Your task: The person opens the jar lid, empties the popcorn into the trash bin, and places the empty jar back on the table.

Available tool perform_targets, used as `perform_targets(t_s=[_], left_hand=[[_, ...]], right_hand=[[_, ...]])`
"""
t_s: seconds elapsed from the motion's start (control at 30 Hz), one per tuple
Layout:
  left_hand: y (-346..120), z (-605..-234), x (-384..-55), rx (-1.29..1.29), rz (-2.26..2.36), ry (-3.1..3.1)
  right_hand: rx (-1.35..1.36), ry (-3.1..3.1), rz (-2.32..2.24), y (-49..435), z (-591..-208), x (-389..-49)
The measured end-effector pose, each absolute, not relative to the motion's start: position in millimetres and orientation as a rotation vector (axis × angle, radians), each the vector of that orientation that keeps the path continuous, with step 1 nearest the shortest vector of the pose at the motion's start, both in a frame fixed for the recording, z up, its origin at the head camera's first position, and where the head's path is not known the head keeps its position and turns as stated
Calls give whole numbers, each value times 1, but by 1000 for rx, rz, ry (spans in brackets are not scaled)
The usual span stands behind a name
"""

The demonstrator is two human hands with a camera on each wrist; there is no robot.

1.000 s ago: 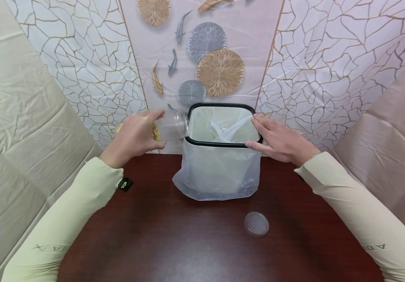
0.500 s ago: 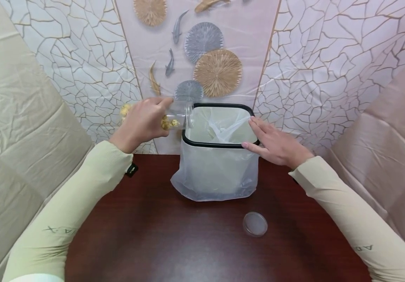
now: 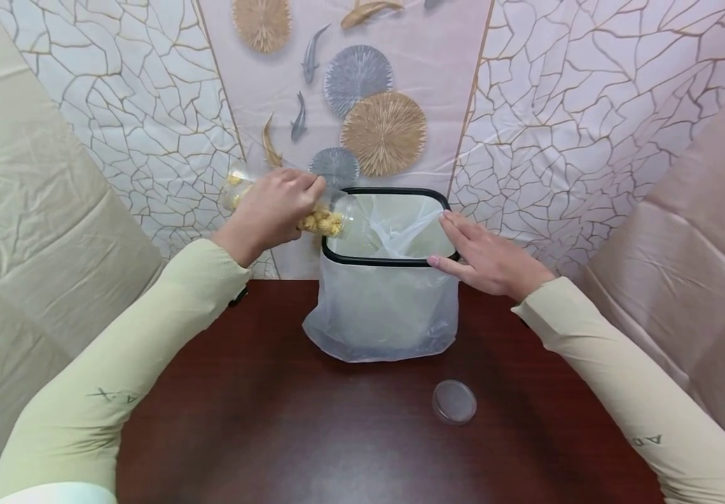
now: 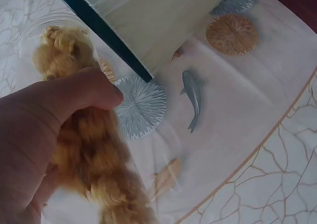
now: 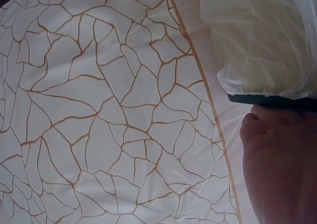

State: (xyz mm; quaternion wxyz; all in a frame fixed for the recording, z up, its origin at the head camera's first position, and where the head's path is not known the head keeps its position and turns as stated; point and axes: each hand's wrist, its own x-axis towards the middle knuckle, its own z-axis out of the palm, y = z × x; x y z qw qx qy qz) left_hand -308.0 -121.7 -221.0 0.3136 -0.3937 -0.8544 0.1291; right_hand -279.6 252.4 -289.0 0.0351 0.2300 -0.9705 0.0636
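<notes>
My left hand (image 3: 274, 210) grips a clear jar (image 3: 348, 215) of yellow popcorn (image 3: 323, 222), tipped so its mouth lies over the left rim of a trash bin (image 3: 387, 301). In the left wrist view, the thumb and fingers wrap the jar and the popcorn (image 4: 64, 50) has gathered at its mouth. A translucent bag lines the bin and folds over outside, with a black ring around the top. My right hand (image 3: 488, 255) rests on the ring's right side, its fingers fairly straight. In the right wrist view, those fingertips touch the ring (image 5: 277, 101).
A round clear lid (image 3: 454, 401) lies on the dark wooden table (image 3: 312, 434), in front of the bin and to the right. Patterned cloth (image 3: 526, 126) hangs close behind the bin. Beige cloth walls stand at both sides.
The left hand has raised and turned the jar and brought its mouth rightward over the bin's rim. Popcorn has slid toward the mouth. My right hand stays on the ring.
</notes>
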Motion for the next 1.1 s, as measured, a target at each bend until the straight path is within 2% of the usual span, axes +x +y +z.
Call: perform_targets(t_s=[0.8,1.1], left_hand=[[-83,-204,-326,-1203,919,-1535],[-82,-206,-327,-1200,839,-1643]], right_hand=[[712,-2983,194,252,-287,-278],[716,-2979,178,252,-287,-279]])
